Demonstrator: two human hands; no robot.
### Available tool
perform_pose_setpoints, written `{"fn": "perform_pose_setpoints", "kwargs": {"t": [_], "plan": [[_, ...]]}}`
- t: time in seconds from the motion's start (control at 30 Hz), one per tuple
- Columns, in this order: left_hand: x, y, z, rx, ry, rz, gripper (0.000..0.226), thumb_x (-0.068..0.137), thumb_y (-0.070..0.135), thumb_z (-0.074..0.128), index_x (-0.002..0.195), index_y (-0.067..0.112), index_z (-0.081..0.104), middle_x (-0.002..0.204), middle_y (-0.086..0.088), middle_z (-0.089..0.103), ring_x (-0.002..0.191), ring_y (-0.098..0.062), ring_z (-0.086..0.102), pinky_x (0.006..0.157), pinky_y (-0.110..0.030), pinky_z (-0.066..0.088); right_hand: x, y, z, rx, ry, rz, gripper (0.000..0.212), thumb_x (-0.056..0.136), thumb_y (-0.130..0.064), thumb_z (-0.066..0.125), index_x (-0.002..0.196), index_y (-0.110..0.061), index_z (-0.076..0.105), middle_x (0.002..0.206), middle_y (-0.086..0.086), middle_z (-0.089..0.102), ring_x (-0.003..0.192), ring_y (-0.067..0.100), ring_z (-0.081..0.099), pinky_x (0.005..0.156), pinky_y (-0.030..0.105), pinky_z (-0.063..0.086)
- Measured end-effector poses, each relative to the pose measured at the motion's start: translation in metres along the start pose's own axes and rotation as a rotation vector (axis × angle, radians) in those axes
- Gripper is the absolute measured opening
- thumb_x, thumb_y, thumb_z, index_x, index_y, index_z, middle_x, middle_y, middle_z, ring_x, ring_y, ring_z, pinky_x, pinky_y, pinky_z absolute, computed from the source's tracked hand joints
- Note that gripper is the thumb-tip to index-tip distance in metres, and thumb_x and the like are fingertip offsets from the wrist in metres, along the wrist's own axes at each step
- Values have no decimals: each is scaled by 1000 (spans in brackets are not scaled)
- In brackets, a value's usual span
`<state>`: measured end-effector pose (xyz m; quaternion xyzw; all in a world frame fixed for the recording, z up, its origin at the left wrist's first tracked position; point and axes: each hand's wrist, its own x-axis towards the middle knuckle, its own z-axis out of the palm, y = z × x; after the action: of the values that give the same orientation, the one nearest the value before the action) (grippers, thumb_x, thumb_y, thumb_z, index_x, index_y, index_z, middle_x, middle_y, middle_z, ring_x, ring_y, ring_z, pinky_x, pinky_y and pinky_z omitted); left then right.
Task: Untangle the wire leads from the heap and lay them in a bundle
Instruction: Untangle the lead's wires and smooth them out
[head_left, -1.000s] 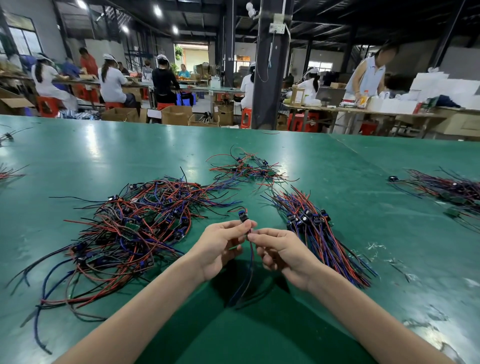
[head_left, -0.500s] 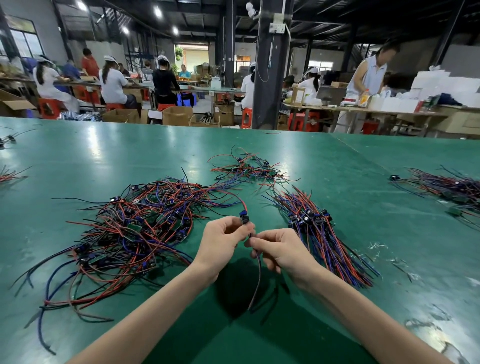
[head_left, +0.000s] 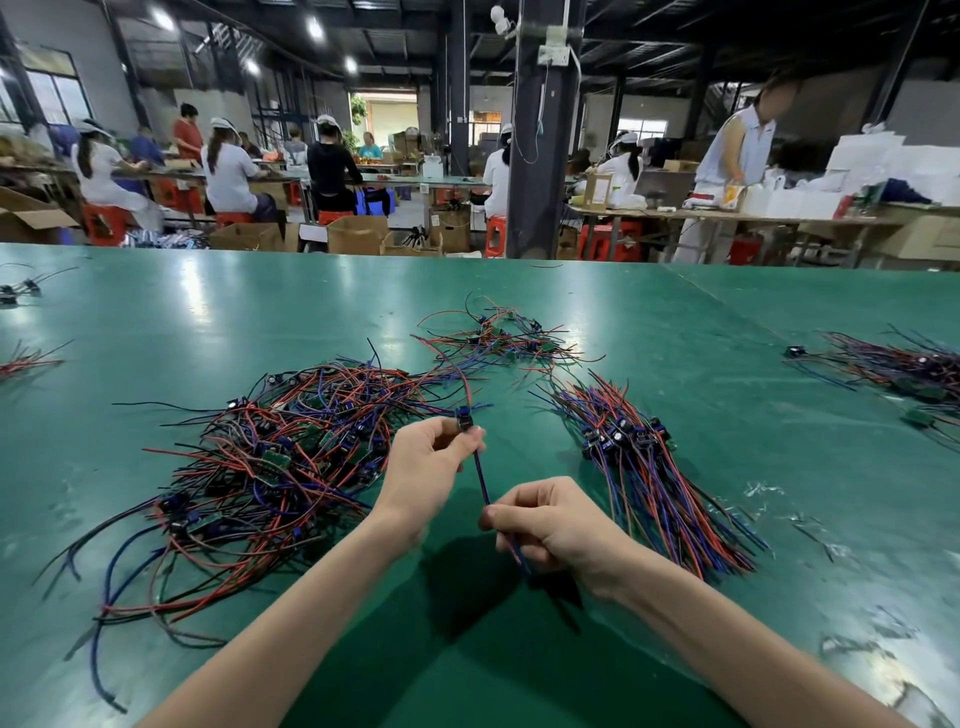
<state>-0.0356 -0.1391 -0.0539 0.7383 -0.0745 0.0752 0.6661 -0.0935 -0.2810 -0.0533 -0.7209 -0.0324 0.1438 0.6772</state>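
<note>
Between heap (head_left: 270, 457) & bundle (head_left: 644, 467), both hands pinch lead (head_left: 482, 480).

We hold one lead (head_left: 482, 480) straight: left grip (head_left: 426, 467) pinching its connector end, right grip (head_left: 556, 519) lower down. Heap (head_left: 270, 452) lies left of them, bundle (head_left: 654, 483) right.

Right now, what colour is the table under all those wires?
The table is green with a slight sheen, shown best in the head view.

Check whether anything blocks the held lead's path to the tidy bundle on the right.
Nothing visible does. Bare green table lies between the red-and-blue wire lead, pinched by left hand and right hand, and the straightened bundle.
</note>
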Motion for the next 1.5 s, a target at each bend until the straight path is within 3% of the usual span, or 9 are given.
{"fn": "perform_pose_setpoints", "kwargs": {"t": [0.27, 0.47, 0.6, 0.83, 1.0, 1.4, 1.5], "plan": [[10, -4, -12, -3, 64, -24, 20, 90, 12, 63, 70, 12, 68, 70, -2, 66, 62, -12, 49, 65, -25, 43, -4, 4, 10, 3, -4, -32, 15, 86, -2, 64, 74, -8, 59, 56, 4, 61, 32, 5, 32, 33, 13, 22], [13, -6, -14, -26, 67, -50, 21, 90, 9, 62, 70, 10, 68, 68, 1, 65, 59, -10, 46, 61, -21, 42, -4, 7, 13, -160, 15, -105, 17, 89, -6, 62, 75, -13, 56, 49, -3, 56, 35, 7, 38, 37, 18, 32], [14, -5, -15, -42, 80, -39, 22, 90, 8, 61, 70, 13, 67, 65, 7, 66, 59, -8, 47, 60, -19, 42, -4, 7, 13, -203, 18, -132, 17, 91, -8, 59, 76, -13, 53, 43, -6, 51, 31, 4, 33, 34, 17, 29], [17, -6, -20, -53, 114, -22, 24, 90, 10, 62, 67, 13, 67, 67, 3, 64, 60, -8, 45, 62, -21, 41, -6, 3, 12, -247, -11, -153, 5, 92, -5, 57, 94, -10, 57, 59, 2, 54, 36, 1, 36, 38, 13, 30], [18, -7, -21, -31, 110, -7, 25, 90, 13, 62, 67, 15, 68, 69, 0, 65, 63, -11, 47, 63, -23, 41, -5, 3, 12, -247, -13, -106, 7, 95, -9, 53, 92, -14, 56, 49, -4, 46, 33, 3, 31, 34, 16, 26], [19, -8, -23, -46, 131, 8, 24, 90, 14, 63, 68, 20, 68, 73, -10, 61, 70, -17, 47, 64, -30, 38, -6, 3, 9, -257, -101, -98, 11, 95, -9, 55, 104, -16, 55, 52, -7, 55, 36, 5, 34, 35, 16, 30], [18, -8, -20, -59, 137, -3, 24, 90, 14, 62, 68, 19, 68, 68, -2, 63, 66, -14, 46, 61, -23, 38, -6, -1, 3, -253, -150, -79, 12, 93, -11, 58, 105, -14, 55, 54, -5, 59, 35, 8, 31, 33, 16, 27]]}}
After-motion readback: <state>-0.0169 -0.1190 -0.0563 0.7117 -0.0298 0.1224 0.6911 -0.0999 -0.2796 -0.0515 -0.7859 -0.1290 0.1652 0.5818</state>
